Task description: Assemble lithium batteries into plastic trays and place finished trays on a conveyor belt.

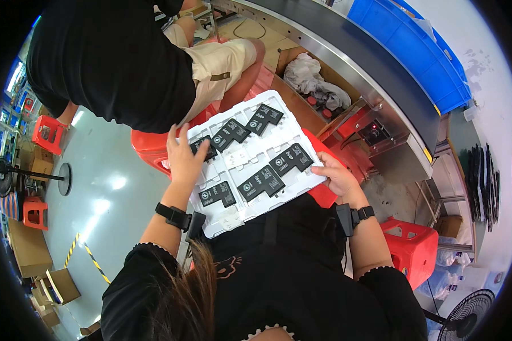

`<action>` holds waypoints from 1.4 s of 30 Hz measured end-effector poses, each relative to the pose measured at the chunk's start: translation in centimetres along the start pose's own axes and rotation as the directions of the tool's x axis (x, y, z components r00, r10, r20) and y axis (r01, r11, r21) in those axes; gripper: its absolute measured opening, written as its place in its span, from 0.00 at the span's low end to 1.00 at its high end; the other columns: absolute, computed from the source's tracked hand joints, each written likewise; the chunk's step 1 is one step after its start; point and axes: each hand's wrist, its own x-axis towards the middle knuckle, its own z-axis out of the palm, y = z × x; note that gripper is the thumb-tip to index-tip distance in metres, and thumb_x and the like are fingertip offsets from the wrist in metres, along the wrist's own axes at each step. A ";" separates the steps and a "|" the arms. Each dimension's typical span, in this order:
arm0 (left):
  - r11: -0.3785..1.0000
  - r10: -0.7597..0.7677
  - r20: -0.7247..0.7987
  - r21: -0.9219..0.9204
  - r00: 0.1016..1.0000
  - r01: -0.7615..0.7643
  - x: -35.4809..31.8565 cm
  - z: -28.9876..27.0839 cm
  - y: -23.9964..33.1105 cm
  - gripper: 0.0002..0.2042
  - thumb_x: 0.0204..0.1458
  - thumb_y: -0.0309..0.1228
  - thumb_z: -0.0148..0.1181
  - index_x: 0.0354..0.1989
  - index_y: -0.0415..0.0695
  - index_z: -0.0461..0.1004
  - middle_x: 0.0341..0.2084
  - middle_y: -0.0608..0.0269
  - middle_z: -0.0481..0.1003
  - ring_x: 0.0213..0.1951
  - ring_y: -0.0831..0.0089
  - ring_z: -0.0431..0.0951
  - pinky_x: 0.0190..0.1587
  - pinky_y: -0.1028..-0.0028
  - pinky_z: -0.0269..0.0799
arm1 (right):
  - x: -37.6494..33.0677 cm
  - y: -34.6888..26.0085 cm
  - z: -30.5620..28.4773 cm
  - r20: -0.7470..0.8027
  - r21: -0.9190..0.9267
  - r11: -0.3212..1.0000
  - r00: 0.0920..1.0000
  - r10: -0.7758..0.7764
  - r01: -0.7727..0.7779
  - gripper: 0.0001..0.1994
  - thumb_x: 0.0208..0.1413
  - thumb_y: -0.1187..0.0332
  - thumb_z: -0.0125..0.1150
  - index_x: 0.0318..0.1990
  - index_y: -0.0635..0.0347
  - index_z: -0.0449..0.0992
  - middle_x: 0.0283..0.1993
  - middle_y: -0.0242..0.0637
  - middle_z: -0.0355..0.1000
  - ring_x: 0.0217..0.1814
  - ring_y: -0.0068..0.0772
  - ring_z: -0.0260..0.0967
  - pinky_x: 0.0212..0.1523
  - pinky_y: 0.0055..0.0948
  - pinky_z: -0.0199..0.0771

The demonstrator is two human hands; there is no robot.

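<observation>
A white plastic tray (215,214) lies tilted in front of my body, with several flat black L-shaped battery packs in its recesses. One battery pack (261,182) sits in the near row, and another (231,134) in the far row. My right hand (340,177) grips the tray's right edge, thumb on top, the other fingers partly hidden. At the far left corner is my left hand (184,152), fingers stretched and apart. Its thumb lies over a partly covered battery pack (208,149); whether it presses on that pack I cannot tell.
Red stools (407,247) stand around me. A person in a black shirt (105,62) sits close at the far left. Ahead runs a conveyor belt (352,40) with a metal frame, a blue crate (412,54) beside it. A black fan (471,314) stands at lower right.
</observation>
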 end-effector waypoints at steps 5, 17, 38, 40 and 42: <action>0.972 0.230 0.289 -0.123 0.929 -0.202 1.9 0.2 2.8 0.18 0.43 0.35 0.64 0.43 0.43 0.75 0.40 0.56 0.72 0.49 0.57 0.67 0.52 0.58 0.62 | -0.1 -0.2 0.2 0.008 0.024 1.000 1.000 0.010 -0.010 0.17 0.52 0.71 0.60 0.50 0.61 0.67 0.47 0.31 0.69 0.50 0.24 0.67 0.51 0.24 0.67; 0.922 0.385 0.319 -0.100 0.866 -0.373 4.7 1.6 3.4 0.09 0.47 0.27 0.56 0.38 0.46 0.78 0.37 0.64 0.74 0.46 0.62 0.70 0.47 0.62 0.65 | -0.1 0.0 0.1 0.032 0.018 1.000 0.999 -0.023 0.023 0.18 0.53 0.72 0.59 0.51 0.63 0.66 0.48 0.33 0.69 0.50 0.25 0.68 0.51 0.25 0.68; 0.848 0.529 0.284 -0.193 0.799 -0.493 5.6 5.5 9.2 0.13 0.42 0.33 0.63 0.38 0.44 0.76 0.33 0.57 0.74 0.42 0.59 0.73 0.43 0.59 0.67 | 0.0 0.6 -0.2 0.026 0.059 0.998 1.000 -0.016 0.015 0.16 0.53 0.72 0.59 0.49 0.61 0.67 0.45 0.35 0.71 0.48 0.27 0.69 0.49 0.27 0.69; 0.805 0.584 0.228 -0.285 0.779 -0.520 5.5 5.5 9.1 0.13 0.41 0.29 0.62 0.38 0.42 0.76 0.35 0.55 0.75 0.41 0.56 0.74 0.44 0.61 0.69 | -0.1 0.9 -0.3 0.027 0.066 0.998 0.999 -0.021 0.019 0.16 0.53 0.73 0.59 0.49 0.62 0.67 0.45 0.35 0.71 0.48 0.27 0.69 0.49 0.26 0.69; 0.796 0.587 0.204 -0.318 0.783 -0.514 4.6 5.6 9.5 0.13 0.42 0.28 0.61 0.39 0.42 0.75 0.36 0.54 0.75 0.42 0.56 0.74 0.45 0.63 0.69 | 0.1 0.9 -0.3 0.033 0.070 0.997 0.999 -0.027 0.024 0.16 0.53 0.73 0.59 0.49 0.62 0.67 0.45 0.35 0.71 0.48 0.27 0.69 0.49 0.26 0.69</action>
